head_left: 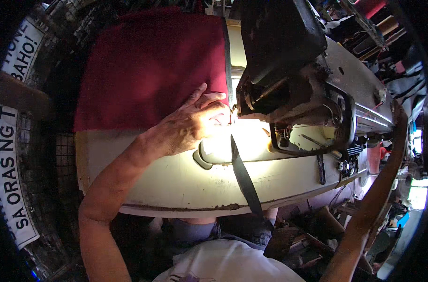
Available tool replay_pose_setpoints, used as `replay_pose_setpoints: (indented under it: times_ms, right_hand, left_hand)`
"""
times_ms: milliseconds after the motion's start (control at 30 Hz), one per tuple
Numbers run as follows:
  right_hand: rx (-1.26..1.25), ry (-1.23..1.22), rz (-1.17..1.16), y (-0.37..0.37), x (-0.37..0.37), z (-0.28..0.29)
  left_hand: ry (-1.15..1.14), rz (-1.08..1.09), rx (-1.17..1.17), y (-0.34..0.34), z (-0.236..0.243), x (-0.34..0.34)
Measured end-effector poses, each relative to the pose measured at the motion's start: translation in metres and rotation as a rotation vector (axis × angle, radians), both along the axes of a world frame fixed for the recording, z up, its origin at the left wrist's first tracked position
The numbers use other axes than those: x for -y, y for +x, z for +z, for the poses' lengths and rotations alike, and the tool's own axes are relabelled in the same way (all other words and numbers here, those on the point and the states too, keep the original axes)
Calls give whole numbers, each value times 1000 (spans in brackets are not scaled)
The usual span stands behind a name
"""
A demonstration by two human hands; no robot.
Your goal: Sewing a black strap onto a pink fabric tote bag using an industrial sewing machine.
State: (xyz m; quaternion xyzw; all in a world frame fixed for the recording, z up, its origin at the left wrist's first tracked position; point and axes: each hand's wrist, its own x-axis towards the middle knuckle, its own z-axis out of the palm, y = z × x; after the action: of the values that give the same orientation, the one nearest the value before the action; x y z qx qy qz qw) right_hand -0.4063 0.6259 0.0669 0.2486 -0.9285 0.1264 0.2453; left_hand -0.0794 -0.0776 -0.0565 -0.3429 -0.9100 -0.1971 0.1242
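A maroon cloth [148,70] with dark binding along its right edge lies on the pale sewing table [162,183]. My left hand [200,113] is on the cloth's lower right corner, fingers bent and holding the bound edge beside the needle area of the dark sewing machine [289,84], under a bright light. A long black strip [242,178] runs from that spot over the table's front edge. My right hand [398,115] reaches to the far right end of the machine; its fingers are too small and dim to make out.
Signboards [9,174] and wire grids stand at the left. Dark clutter and hanging material [401,75] fill the upper right. My legs [195,228] are under the table's front edge, with wooden pieces [331,225] to their right.
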Motion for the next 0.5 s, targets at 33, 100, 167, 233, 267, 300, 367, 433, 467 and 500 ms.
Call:
replay_pose_setpoints:
  times_ms: [33,100,167,233,267,300,367,433,467,500]
  right_hand:
    - [-83,-48,-29,19,2,-14]
    - [-257,-381,-95,49,13,-51]
    - [-584,-304,-229,67,26,-78]
    - [-787,51,-290,74,34,-90]
    - [-763,34,-328,76,36,-92]
    - [-753,14,-370,76,36,-93]
    - [-637,-217,-367,78,33,-91]
    - [-561,-389,-354,80,30,-89]
    - [-532,-449,-344,81,30,-88]
    - [-513,-493,-341,84,30,-88]
  left_hand:
    - [-3,-11,9,0,-1,1]
    - [-6,-18,0,-2,-2,2]
    - [4,-12,46,-1,-3,2]
    - [86,-41,45,0,-3,4]
    - [118,-61,46,-2,-1,8]
    - [115,-47,37,-6,1,17]
    - [481,18,209,-19,6,45]
    - [434,326,63,-38,18,112]
    - [225,524,-133,-55,24,152]
    - [55,795,-174,-67,28,192]
